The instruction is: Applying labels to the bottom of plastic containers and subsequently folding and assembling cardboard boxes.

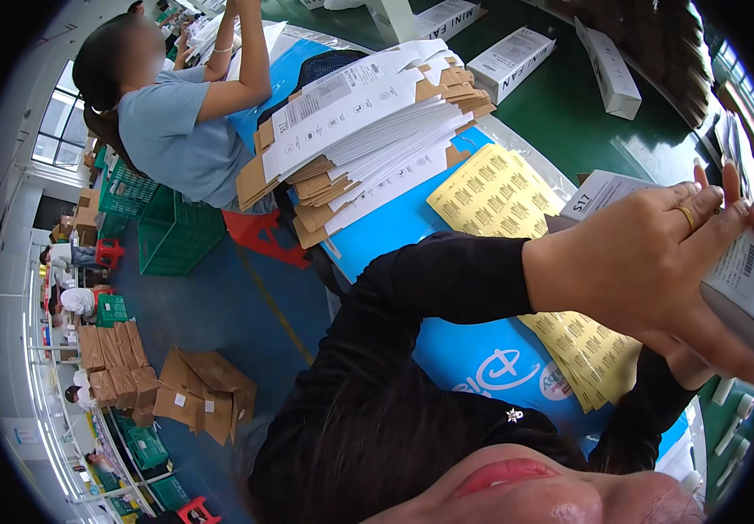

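A slim white carton (602,194) with a grey edge is between my hands at the right of the view. My left hand (626,262), with a gold ring, lies across it, fingers around its upper side and thumb stretched toward its near end. Behind it, my right hand (681,360) supports the carton from the near right; most of its fingers are hidden. Beneath my arms lie sheets of yellow stickers (495,188) on a blue printed mat (456,349). Beyond my left forearm is a stack of flattened white cartons (368,113).
Closed white boxes (512,61) lie on the green tabletop (560,131) farther off. Several white handheld items (733,428) are at the right edge. A person in a light blue top (176,131) works at the left, near green crates (176,231) and a red stool (263,236).
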### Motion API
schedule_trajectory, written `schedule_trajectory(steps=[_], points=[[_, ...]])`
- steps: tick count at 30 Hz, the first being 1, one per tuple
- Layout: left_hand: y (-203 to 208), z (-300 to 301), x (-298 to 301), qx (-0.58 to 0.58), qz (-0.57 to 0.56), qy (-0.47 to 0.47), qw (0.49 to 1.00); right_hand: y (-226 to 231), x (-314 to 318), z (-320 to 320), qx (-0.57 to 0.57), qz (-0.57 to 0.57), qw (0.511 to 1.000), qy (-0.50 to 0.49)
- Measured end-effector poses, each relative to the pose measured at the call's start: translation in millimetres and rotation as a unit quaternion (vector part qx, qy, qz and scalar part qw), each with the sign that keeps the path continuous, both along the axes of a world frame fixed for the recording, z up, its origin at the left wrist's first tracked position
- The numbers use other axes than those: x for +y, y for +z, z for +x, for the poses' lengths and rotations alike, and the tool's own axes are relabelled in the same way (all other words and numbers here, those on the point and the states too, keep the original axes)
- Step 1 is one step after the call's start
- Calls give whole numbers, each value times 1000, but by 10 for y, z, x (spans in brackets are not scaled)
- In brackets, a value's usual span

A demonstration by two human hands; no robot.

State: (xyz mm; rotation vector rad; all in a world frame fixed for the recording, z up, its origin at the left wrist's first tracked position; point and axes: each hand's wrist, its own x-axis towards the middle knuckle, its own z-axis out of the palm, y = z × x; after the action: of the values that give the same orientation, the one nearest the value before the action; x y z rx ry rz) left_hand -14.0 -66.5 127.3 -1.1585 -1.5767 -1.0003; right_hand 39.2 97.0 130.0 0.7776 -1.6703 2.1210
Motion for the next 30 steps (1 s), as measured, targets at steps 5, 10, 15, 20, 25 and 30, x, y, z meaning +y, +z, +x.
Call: schedule_trajectory(steps=[5, 10, 15, 20, 25, 30], points=[[-4, -12, 46, 21, 12, 10, 1000, -28, -4, 10, 13, 4, 1000, -4], [-28, 17, 40, 2, -60, -25, 998, -40, -10, 33, 22, 1, 1000, -4], [-8, -57, 122, -10, -21, -33, 999, -26, 1, 24, 34, -10, 999, -4], [-28, -28, 85, -42, -37, -45, 997, -34, -19, -11, 36, 10, 999, -16], [34, -48, -2, -64, -68, -70, 993, 46, -39, -85, 24, 59, 995, -77], [88, -97, -79, -329, -133, -276, 893, 149, -85, -104, 25, 127, 985, -113]])
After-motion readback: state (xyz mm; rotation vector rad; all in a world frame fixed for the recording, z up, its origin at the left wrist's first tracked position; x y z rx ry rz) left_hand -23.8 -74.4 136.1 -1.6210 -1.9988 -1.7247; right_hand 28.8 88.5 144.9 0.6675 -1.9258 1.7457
